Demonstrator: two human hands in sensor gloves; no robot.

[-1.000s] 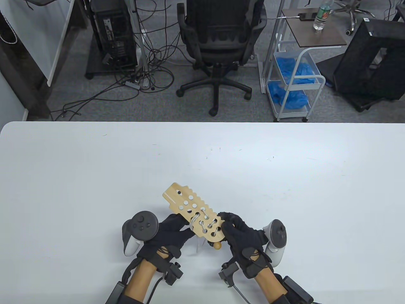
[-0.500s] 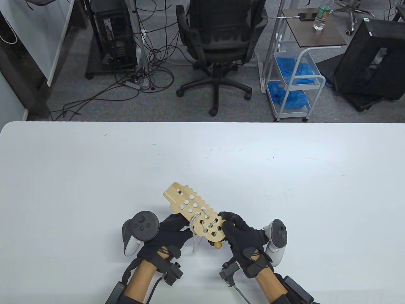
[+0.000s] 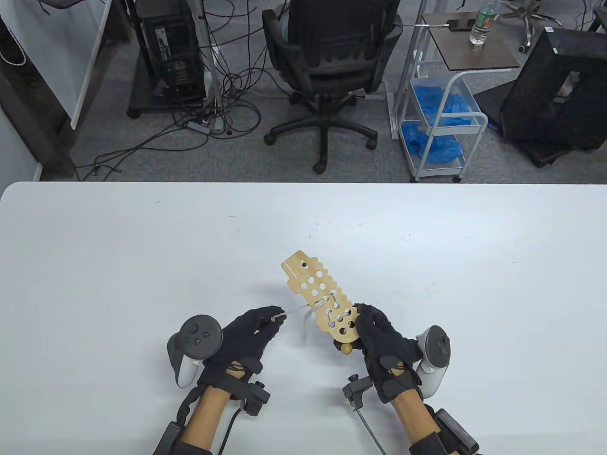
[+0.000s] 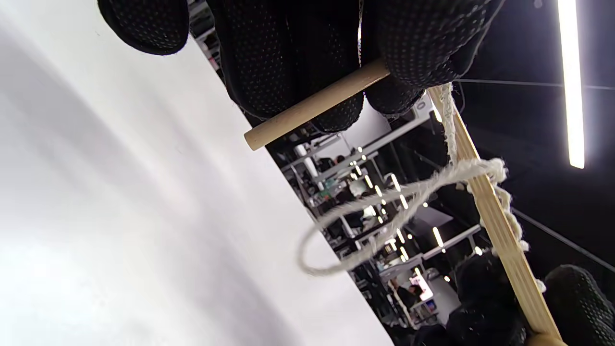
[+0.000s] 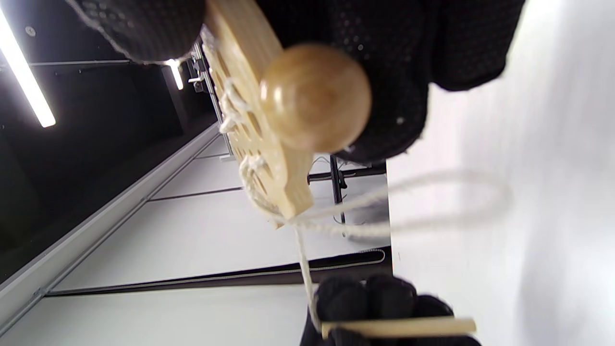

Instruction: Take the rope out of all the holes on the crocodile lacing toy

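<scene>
The right hand (image 3: 379, 339) is gripping the tail end of the wooden crocodile lacing toy (image 3: 322, 298), holding it above the white tabletop (image 3: 142, 265) with its snout pointing away and to the left. The left hand (image 3: 246, 332) is pinching the wooden needle (image 4: 314, 103) tied to the end of the white rope (image 3: 301, 310), its fingers curled round it (the wrist view is showing this plainly). The rope is running from the needle across to the toy, with one slack loop hanging between the hands, and is lacing through several holes near the tail. A round wooden bead (image 5: 314, 96) is sitting at the tail end, just beside the right hand.
</scene>
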